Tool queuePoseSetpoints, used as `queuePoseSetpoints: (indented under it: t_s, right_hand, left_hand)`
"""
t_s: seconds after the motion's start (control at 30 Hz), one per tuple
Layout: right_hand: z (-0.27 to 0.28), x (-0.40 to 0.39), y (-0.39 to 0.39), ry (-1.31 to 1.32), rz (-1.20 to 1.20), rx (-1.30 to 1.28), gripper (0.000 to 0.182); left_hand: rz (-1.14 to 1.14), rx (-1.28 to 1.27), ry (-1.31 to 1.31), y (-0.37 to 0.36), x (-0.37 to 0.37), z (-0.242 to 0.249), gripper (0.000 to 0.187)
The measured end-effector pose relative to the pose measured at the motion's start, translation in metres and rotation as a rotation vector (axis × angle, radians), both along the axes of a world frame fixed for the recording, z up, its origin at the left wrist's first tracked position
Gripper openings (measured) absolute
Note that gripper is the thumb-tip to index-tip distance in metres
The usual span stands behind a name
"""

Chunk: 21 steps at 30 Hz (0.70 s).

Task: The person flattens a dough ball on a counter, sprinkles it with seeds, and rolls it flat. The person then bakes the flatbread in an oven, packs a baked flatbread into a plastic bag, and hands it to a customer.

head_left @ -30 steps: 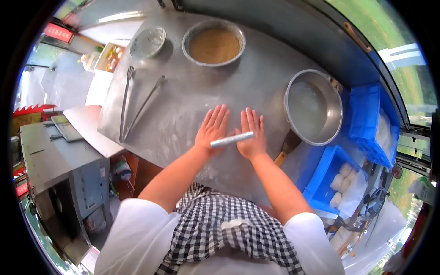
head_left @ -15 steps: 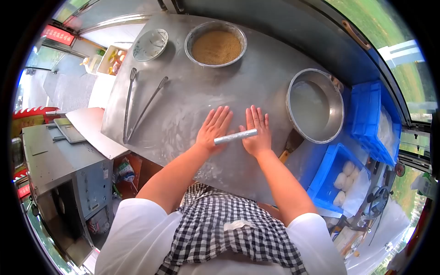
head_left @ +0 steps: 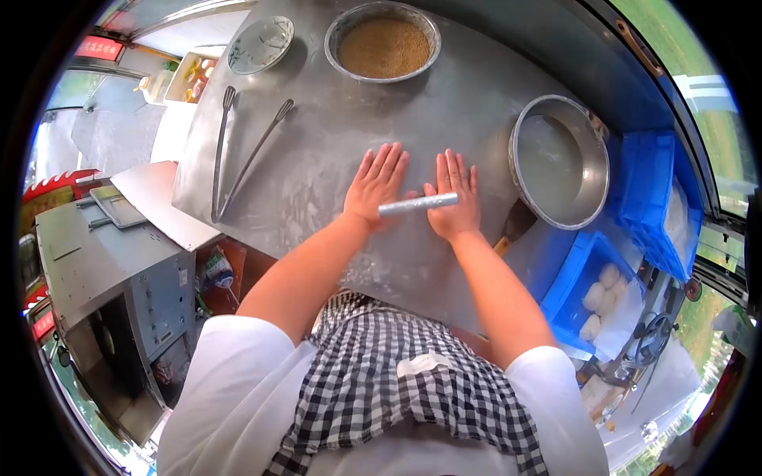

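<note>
My left hand [head_left: 375, 189] is stretched flat, palm down, low over the floured metal table [head_left: 309, 163], fingers pointing away from me. Beside it, my right hand [head_left: 458, 198] is laid out the same way, its fingers straight. A short silver rod [head_left: 417, 204] bridges the two hands, overlapping the base of each near the thumbs in this view. No fingers are wrapped round it. A scraper [head_left: 516, 224] with a wooden handle lies right of my right hand, partly beneath a large metal pot [head_left: 597, 178] of cloudy liquid.
Tongs [head_left: 244, 170] lie spread at the left of the table. Behind them are a patterned bowl [head_left: 260, 49] and a metal basin [head_left: 332, 55] of brown crumbs. At right, a blue crate [head_left: 556, 297] holds white dough balls [head_left: 593, 297]; another blue crate [head_left: 637, 186] stands behind.
The view has tilted, so the table and its things sit higher in the picture. Both hands, still flat, have shifted slightly away from me with the rod between them.
</note>
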State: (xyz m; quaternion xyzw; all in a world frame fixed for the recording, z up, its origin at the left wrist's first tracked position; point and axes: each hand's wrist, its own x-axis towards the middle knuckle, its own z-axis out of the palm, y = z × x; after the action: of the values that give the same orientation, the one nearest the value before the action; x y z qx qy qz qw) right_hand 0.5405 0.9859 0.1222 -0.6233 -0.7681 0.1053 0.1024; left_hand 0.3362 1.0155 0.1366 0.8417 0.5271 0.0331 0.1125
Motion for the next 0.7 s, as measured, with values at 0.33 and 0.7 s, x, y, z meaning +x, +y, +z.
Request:
queuePoseSetpoints:
  t_s: [0.33,0.7]
  right_hand:
    - [-0.005,0.002,0.011,-0.036,-0.002,0.048,0.071]
    - [-0.006,0.000,-0.005,0.043,-0.060,0.092,0.060]
  left_hand:
    - [-0.042,0.046,-0.061,-0.005,-0.011,-0.007,0.080]
    - [-0.102,0.007,-0.078,-0.036,0.003,-0.003,0.086]
